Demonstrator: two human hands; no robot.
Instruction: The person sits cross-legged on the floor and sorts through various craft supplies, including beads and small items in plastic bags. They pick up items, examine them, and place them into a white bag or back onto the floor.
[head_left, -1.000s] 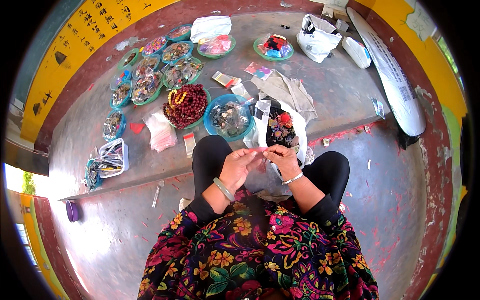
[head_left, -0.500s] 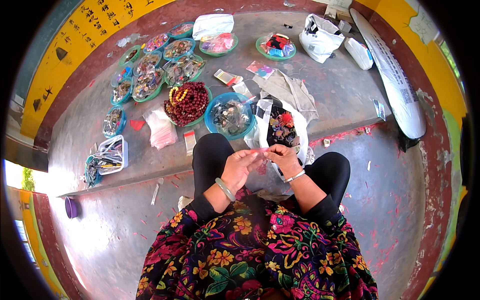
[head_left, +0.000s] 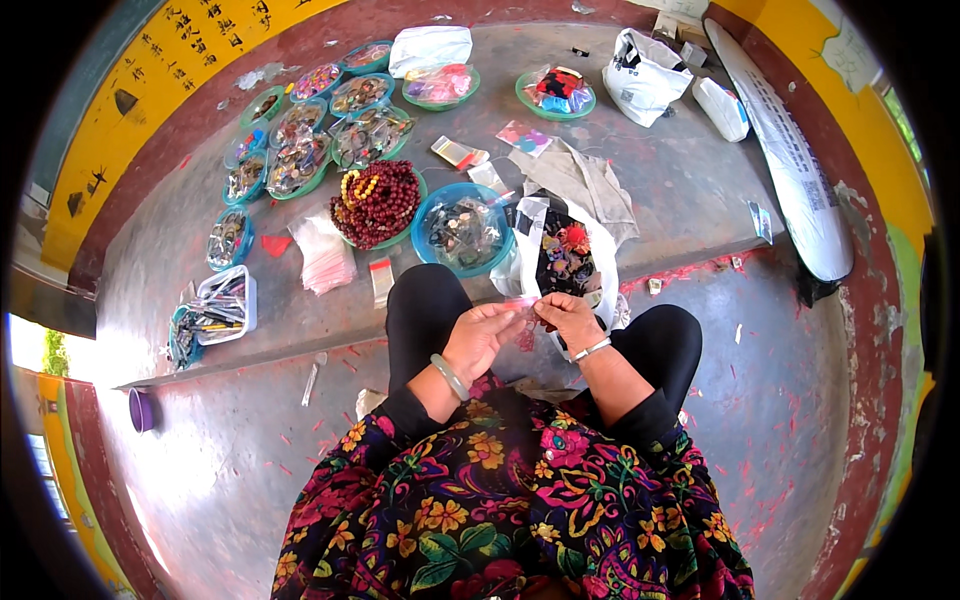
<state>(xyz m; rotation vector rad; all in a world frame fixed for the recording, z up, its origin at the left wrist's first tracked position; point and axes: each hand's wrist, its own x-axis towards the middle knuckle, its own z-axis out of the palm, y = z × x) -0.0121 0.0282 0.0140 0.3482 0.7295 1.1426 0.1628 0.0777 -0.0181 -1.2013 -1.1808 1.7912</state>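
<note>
Over my lap, my left hand [head_left: 482,335] pinches a small clear plastic bag [head_left: 519,302] with a reddish edge. Close beside it, my right hand [head_left: 573,320] has its thumb and fingers pressed together at the bag's right end. A small dark thing seems to show under those fingertips, too small to name. Just beyond my hands, a white plastic bag [head_left: 607,262] gapes around many small dark and colourful trinkets [head_left: 566,250]. To its left stands a blue bowl [head_left: 421,238] of small packaged pieces.
A stack of clear bags [head_left: 327,262] lies beside a heap of dark red bead strings [head_left: 385,215]. Several bowls of packets [head_left: 297,165] fill the far left. Pens fill a white basket [head_left: 250,310]. A grey cloth [head_left: 580,185] and white sack [head_left: 645,80] lie beyond. The raised floor has an edge [head_left: 690,268].
My right fingertips have shifted slightly to the right along the small bag, and a dark bit now shows beneath them. My left hand keeps its pinch. The surroundings have shifted a little with the view.
</note>
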